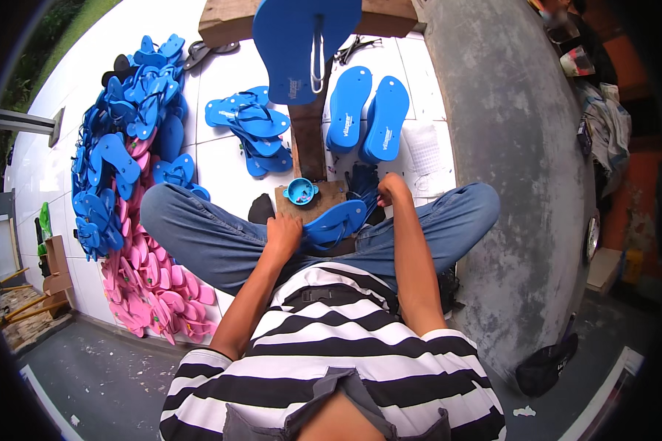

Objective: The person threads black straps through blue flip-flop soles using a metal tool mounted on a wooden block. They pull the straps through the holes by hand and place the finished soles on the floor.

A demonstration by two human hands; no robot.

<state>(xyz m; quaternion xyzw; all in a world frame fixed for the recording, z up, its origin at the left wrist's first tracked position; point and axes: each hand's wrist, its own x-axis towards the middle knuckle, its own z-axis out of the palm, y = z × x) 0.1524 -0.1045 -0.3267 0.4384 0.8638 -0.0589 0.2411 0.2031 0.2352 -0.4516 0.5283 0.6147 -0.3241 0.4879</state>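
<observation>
The left hand (pixel 283 234), fingers curled down, meets the left end of a blue sandal (pixel 336 223) at the lap (pixel 224 224); the right hand (pixel 394 189), fingers half folded, is beside a dark-blue bundle (pixel 362 184). Neither grip can be told. White tile (pixel 424 77) stretches rightward to a grey ledge (pixel 507 162). The sandal slants lengthwise right and away.

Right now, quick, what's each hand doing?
Left hand: closed on the end of a blue flip-flop.
Right hand: curled beside the dark blue straps; can't tell whether it holds any.
</observation>
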